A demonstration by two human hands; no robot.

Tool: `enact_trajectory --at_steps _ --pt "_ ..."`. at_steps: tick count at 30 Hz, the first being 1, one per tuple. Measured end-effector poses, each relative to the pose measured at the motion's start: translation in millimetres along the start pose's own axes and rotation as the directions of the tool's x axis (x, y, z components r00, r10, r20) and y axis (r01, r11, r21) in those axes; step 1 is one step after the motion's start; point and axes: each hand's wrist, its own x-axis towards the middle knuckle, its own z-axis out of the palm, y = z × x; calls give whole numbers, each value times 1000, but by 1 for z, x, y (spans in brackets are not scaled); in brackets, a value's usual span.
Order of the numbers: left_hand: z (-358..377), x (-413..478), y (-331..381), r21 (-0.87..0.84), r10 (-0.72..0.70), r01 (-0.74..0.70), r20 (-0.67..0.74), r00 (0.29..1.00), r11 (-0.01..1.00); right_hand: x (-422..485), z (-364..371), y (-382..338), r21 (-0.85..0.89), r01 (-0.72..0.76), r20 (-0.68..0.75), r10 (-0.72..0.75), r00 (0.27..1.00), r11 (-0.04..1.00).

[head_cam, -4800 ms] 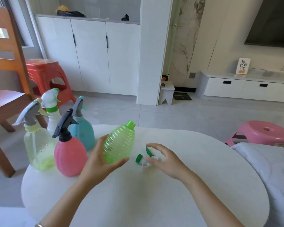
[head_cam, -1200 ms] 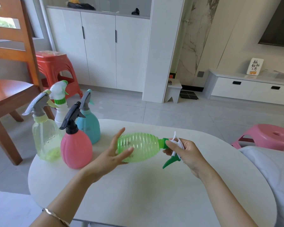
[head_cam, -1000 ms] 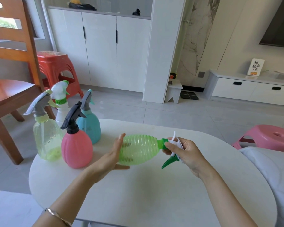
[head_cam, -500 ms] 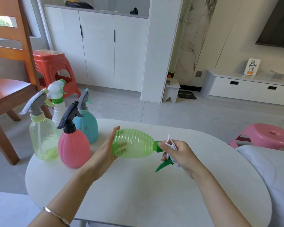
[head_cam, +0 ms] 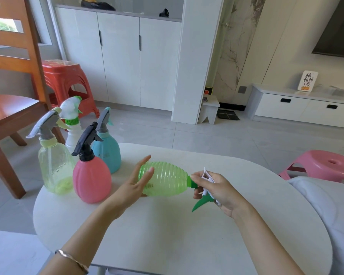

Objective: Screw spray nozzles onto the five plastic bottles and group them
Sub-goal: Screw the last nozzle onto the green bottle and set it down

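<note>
— What has changed for us?
— Our left hand (head_cam: 134,187) has loosened, fingers spread against the green bottle (head_cam: 165,181), held sideways above the bench (head_cam: 187,235).
— And the right hand (head_cam: 216,190)?
— Its grip stays closed round the spray nozzle (head_cam: 204,192) at the neck.

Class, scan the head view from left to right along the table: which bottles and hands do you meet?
yellow-green bottle → pink bottle → left hand → green ribbed bottle → right hand

Four bottles (head_cam: 87,155) crowd the table (head_cam: 167,235) (far-left corner).
</note>
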Motion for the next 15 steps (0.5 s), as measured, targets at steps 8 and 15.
enact_trajectory --at_steps 8,15 --pt "-2 -1 1 -69 -155 166 139 978 984 4 -2 3 -64 51 -50 -54 997 997" --pt "-12 0 -1 -152 -5 34 184 983 988 2 -14 -4 -38 79 -44 -81 996 996"
